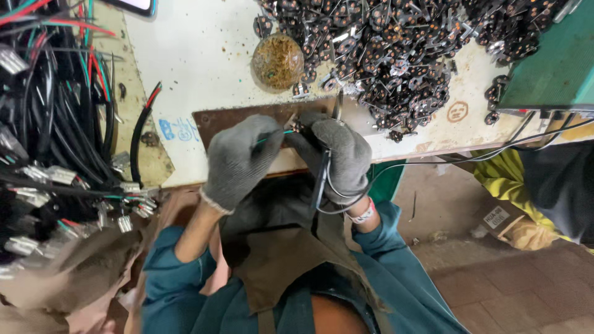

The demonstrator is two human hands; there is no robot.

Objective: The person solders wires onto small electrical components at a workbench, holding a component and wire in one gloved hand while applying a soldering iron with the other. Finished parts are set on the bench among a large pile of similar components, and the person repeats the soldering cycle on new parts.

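The thin green wire lies between the two gloved hands at the centre of the frame, its long axis running roughly left to right, tilted slightly up toward the right. The left hand, in a grey glove, is curled closed with its fingertips pinched on the wire's left stretch. The right hand, also grey-gloved, is closed around a slim metal tool whose tip points toward the top of the frame; a black cable loops down from this fist. The wire's right end meets a small dark part just beside the right hand's fingertips, so the right hand is nearer the joint.

Under the hands sits a brown plate on the pale workbench. Farther off, at upper centre, stands a round brownish lump, and beyond it a heap of small dark metal parts spreads across the upper right. Bundles of black wires with metal terminals fill the left edge.
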